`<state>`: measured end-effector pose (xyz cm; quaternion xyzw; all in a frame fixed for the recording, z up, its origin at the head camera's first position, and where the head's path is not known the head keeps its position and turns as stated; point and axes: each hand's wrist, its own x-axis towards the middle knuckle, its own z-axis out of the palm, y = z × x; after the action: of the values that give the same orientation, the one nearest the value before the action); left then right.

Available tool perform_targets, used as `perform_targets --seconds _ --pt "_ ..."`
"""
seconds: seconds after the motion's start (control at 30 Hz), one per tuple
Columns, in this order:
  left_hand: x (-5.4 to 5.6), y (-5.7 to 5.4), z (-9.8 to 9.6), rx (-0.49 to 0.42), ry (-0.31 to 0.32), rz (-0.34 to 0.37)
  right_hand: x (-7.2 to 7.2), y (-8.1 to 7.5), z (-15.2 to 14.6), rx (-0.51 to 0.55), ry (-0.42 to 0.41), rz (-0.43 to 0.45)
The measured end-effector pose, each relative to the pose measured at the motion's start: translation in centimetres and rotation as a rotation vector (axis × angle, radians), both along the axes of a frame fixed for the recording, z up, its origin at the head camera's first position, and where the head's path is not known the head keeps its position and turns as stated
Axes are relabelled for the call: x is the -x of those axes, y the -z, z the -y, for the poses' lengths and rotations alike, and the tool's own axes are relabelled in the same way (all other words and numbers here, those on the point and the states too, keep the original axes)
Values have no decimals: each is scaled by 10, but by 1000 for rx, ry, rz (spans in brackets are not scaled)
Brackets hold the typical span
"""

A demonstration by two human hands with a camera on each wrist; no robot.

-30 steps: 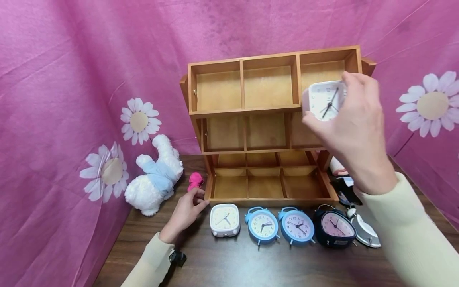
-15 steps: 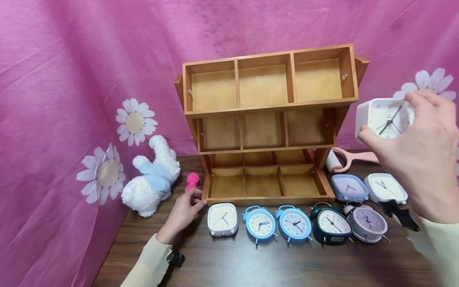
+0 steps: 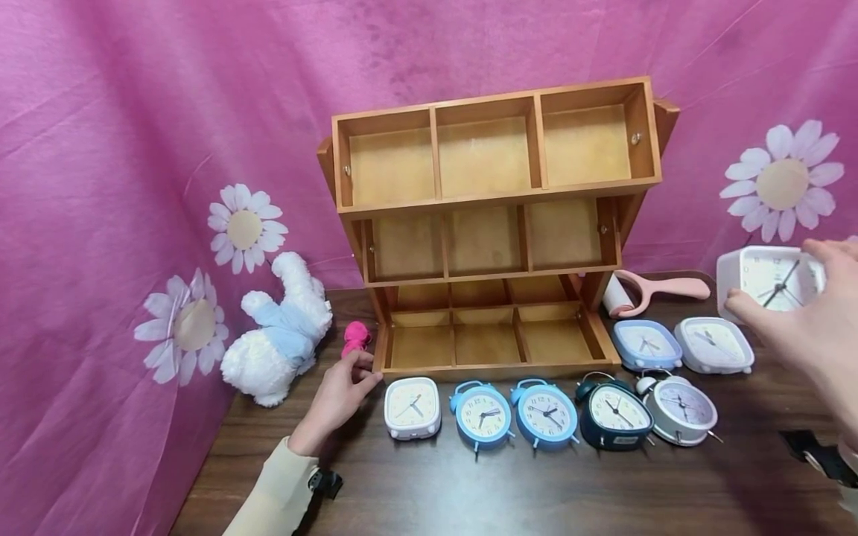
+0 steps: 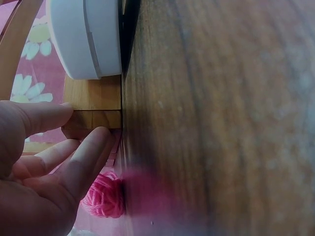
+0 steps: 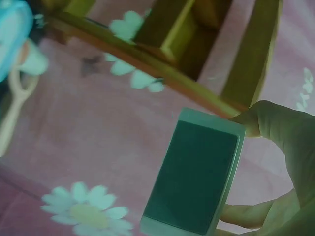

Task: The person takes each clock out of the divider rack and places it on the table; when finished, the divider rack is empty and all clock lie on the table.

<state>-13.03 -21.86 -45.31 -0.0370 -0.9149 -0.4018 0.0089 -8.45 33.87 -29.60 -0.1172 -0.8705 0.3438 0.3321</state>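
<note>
At the right edge of the head view my right hand [image 3: 821, 320] holds a white square alarm clock [image 3: 777, 279] up off the table, thumb below and fingers at the far side. The right wrist view shows the white clock [image 5: 194, 172] between the thumb and fingers of my right hand [image 5: 290, 162], its dark panel toward the camera. My left hand [image 3: 338, 398] pinches the front left corner of a tiered wooden shelf [image 3: 496, 372]. Thumb and fingertips of the left hand [image 4: 54, 162] lie on either side of the wooden corner [image 4: 96, 119] in the left wrist view.
A front row holds a white square clock [image 3: 412, 408], two blue clocks [image 3: 484, 417], a dark green clock [image 3: 615, 417] and a grey-white bell clock [image 3: 682, 408]. Behind are blue [image 3: 646, 345] and white [image 3: 714, 345] clocks, a lint roller [image 3: 670, 289], pink yarn [image 3: 356, 337] and a plush toy [image 3: 288, 331].
My right hand has carried the white clock away from the shelf's top right compartment, rightward and down past its side. The left hand stays at the shelf corner; the view shifts slightly.
</note>
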Motion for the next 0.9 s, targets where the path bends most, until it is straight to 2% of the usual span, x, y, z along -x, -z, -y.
perform_targets --seconds 0.1,0.13,0.23,0.33,0.37,0.4,0.47,0.63,0.7,0.9 --pt "0 0 0 1 -2 1 -5 22 -14 68 9 19" --pt "5 9 4 11 5 -3 -7 29 -18 89 15 16" --pt "6 11 5 5 13 -11 -13 53 -31 114 11 -34" --pt "6 10 5 -1 14 -13 -19 74 -41 115 -11 -102" --pt "1 2 1 -12 7 -8 -21 80 -44 103 -11 -96" --pt "1 1 1 -9 3 -4 -24 85 -47 103 -15 -95" --pt "0 -1 0 -8 -3 4 -29 96 -52 86 -24 -62" --pt "0 -1 1 -4 -2 5 -41 121 -67 -68 -49 73" --pt "0 0 1 0 -2 -2 -43 128 -70 -117 -50 125" --pt "0 0 1 8 -1 -10 -49 146 -77 -191 -67 206"
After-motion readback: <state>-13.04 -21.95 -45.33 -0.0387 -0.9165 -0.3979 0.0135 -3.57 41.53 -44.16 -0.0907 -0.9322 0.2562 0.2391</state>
